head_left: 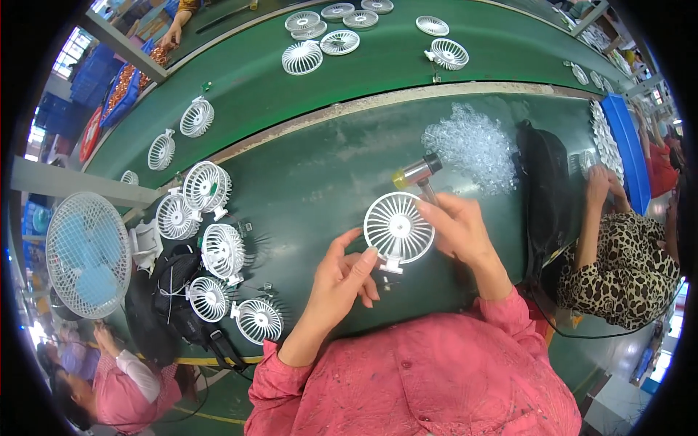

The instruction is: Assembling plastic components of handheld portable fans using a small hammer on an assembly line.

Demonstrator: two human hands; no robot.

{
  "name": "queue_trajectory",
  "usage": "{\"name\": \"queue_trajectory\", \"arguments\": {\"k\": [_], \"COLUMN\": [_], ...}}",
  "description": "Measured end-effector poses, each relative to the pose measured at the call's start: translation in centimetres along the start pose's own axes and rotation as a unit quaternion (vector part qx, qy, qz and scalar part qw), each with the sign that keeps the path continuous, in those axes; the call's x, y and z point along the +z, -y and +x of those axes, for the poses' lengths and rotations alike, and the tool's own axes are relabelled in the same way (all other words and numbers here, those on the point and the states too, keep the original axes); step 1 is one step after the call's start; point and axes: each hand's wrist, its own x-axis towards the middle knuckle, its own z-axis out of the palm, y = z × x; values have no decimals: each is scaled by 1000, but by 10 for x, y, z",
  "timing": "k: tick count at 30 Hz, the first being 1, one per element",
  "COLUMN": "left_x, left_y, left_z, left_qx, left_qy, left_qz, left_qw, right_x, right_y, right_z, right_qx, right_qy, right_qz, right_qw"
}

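A round white fan guard with radiating ribs is held up over the green table in front of me. My left hand grips its lower left edge, the thumb on the rim near the small white neck. On the opposite side my right hand has its thumb on the guard's right rim; its other fingers are partly hidden. Just beyond the guard is a small hammer with a yellowish face and a dark face. Its handle runs down behind my right hand, and I cannot tell whether that hand also holds it.
A heap of clear plastic pieces lies beyond my right hand, beside a black bag. Several white fan guards stand at the left near a black backpack and a desk fan. More guards sit on the green conveyor belt. Co-workers sit either side.
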Motion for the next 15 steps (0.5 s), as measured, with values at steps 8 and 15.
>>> {"name": "queue_trajectory", "arguments": {"k": [8,15], "left_x": [9,11], "left_y": [6,8], "left_z": [8,11], "left_qx": [-53,71], "left_qy": [91,-29], "left_qz": [-216,-242], "left_qw": [971,967], "right_x": [5,31], "right_y": [-4,-20], "right_z": [21,-12], "right_qx": [-27,-35], "right_qy": [22,35], "right_qz": [-82,-51], "right_qw": [996,997]}}
